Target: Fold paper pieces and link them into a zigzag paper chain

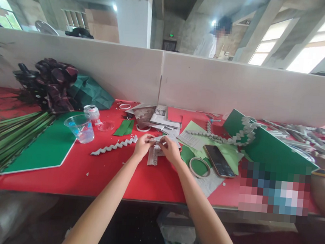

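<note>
Both of my hands meet over the red table, near the middle. My left hand pinches the left side of a small piece of printed paper, and my right hand pinches its right side. Part of the paper hangs down below my fingertips. A folded zigzag paper strip lies just left of my left hand. Behind my hands is a pile of printed paper sheets. To the right of my right hand are a roll of tape and a phone.
A plastic cup, a can, a green board and long green leaves are at left. At right, a green board stands upright beside another person's arm. A white partition runs behind.
</note>
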{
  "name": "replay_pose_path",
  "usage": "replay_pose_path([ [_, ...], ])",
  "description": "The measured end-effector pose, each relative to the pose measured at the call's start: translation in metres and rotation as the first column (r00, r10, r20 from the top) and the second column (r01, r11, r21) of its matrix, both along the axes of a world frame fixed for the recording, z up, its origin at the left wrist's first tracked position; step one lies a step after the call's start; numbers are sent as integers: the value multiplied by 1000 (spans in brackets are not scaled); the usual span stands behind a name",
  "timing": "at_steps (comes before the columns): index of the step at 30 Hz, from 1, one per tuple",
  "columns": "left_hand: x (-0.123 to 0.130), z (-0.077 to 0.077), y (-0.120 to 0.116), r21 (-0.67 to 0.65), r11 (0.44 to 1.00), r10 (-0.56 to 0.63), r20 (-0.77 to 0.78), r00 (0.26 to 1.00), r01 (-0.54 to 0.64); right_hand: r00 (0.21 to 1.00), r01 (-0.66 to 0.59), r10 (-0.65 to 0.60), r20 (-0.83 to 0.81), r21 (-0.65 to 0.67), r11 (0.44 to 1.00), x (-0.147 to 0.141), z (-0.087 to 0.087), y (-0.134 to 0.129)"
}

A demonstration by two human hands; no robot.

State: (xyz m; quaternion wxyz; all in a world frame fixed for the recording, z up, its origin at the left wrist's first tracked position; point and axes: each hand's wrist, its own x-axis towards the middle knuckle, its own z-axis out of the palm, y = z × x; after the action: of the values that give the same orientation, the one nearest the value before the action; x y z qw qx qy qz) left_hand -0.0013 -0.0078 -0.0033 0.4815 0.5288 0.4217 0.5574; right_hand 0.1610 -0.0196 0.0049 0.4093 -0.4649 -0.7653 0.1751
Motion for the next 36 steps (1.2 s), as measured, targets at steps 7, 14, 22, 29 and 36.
replay_pose_path([
  [7,3,4,-2,21,995,-102,1,995,102,997,71,-71,-28,-19,997,1,1,0],
  [14,3,6,-3,69,998,2,-34,999,1,998,31,-31,-47,-9,999,0,1,1],
  [22,0,4,-2,82,994,82,-79,994,-76,998,66,-67,-20,-26,997,-1,2,-1],
  [29,2,1,0,108,994,47,-130,990,-33,998,64,-64,0,-14,998,-1,2,-1],
  [36,0,-1,2,101,994,42,-126,991,-29,979,-153,143,-147,-62,986,-3,7,-6],
])
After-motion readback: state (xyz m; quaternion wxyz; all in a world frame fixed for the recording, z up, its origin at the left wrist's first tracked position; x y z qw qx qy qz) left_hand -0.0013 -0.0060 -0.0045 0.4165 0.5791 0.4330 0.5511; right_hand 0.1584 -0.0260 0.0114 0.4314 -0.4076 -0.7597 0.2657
